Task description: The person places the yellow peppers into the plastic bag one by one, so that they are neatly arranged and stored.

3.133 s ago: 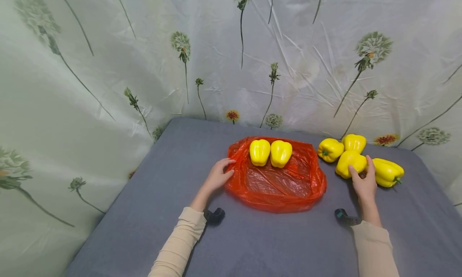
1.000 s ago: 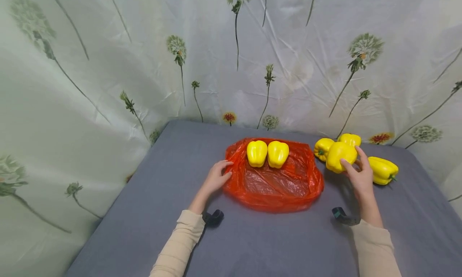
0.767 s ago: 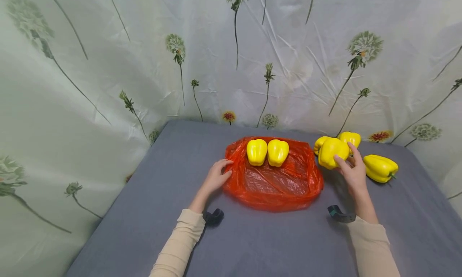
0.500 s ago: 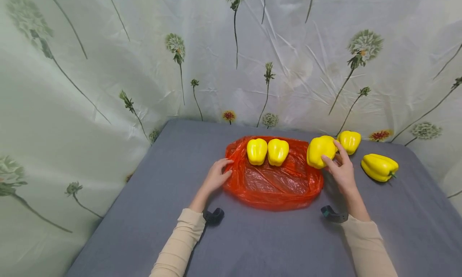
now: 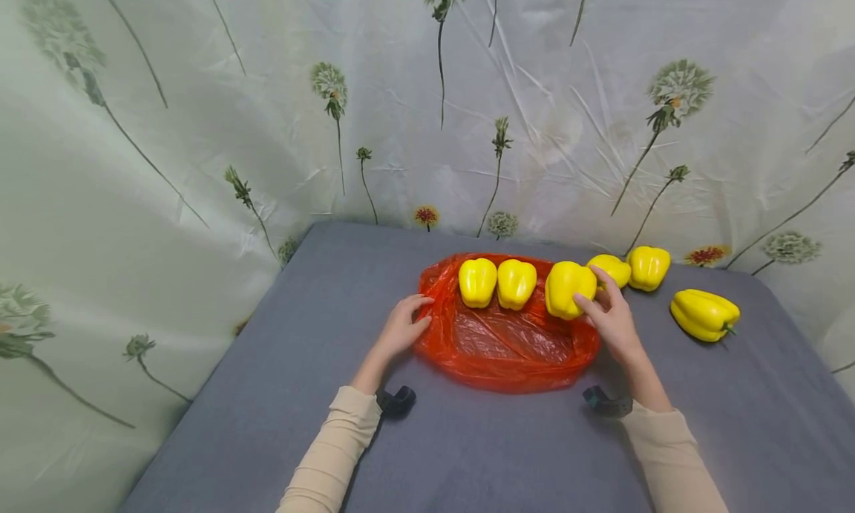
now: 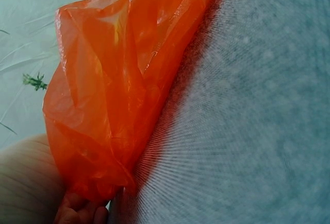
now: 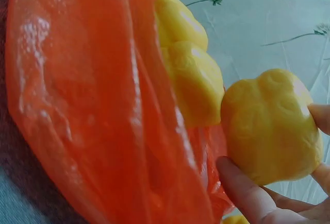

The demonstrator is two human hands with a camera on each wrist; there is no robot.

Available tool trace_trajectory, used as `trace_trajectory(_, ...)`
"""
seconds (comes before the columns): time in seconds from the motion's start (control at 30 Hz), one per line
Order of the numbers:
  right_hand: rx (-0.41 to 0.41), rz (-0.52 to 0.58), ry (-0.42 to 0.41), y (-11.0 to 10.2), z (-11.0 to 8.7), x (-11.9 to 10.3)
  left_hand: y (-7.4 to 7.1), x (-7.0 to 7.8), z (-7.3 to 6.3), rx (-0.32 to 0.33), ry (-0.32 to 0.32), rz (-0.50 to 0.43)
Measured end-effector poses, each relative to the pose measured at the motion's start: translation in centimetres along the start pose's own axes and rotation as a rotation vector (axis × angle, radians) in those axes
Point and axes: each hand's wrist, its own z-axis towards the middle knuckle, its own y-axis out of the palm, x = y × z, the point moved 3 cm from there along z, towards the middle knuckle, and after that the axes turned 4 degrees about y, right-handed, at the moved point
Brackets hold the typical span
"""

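Note:
A red plastic bag (image 5: 508, 376) lies spread on the table with its mouth wide, and two yellow bell peppers (image 5: 477, 283) sit side by side at its back. My left hand (image 5: 399, 327) rests its loosely bent fingers against the bag's left side; in the left wrist view the bag partly hides them. In my right hand (image 5: 611, 320) a third yellow bell pepper (image 5: 566, 289) is gripped between thumb and fingers, over the bag's back right part. The right wrist view shows this held pepper (image 7: 270, 126) close beside the bagged ones.
Right of the bag, two yellow bell peppers (image 5: 648, 268) stand close together, one partly behind the held pepper. Another bell pepper (image 5: 704, 315) lies on its side farther right. The grey tabletop (image 5: 494, 453) ends at a dandelion-patterned curtain (image 5: 401, 112) behind and left.
My right hand has taken a pepper from the group on the right, raised it and carried it left over the bag. My left hand has stayed at the bag's left side.

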Motion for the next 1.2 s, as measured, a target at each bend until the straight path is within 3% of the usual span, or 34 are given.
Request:
trace_trajectory(0.2,-0.069,-0.077,0.047,1.1,0.4,0.2,-0.1,0.0,0.1,0.003,-0.005,0.000)
trace_trajectory(0.47,-0.016,-0.257,0.050,1.4,1.1,0.6,-0.1,0.1,0.3,-0.004,0.011,0.011)
trace_trajectory(0.73,-0.054,-0.389,0.085,1.6,1.5,1.0,-0.1,0.1,0.4,-0.006,0.004,0.006)
trace_trajectory(0.97,-0.039,-0.481,0.039,1.9,1.5,1.0,0.1,-0.1,0.3,-0.009,0.000,0.005)
trace_trajectory(1.2,-0.107,-0.546,-0.021,1.7,1.0,1.2,0.2,-0.3,0.1,-0.005,0.001,0.006)
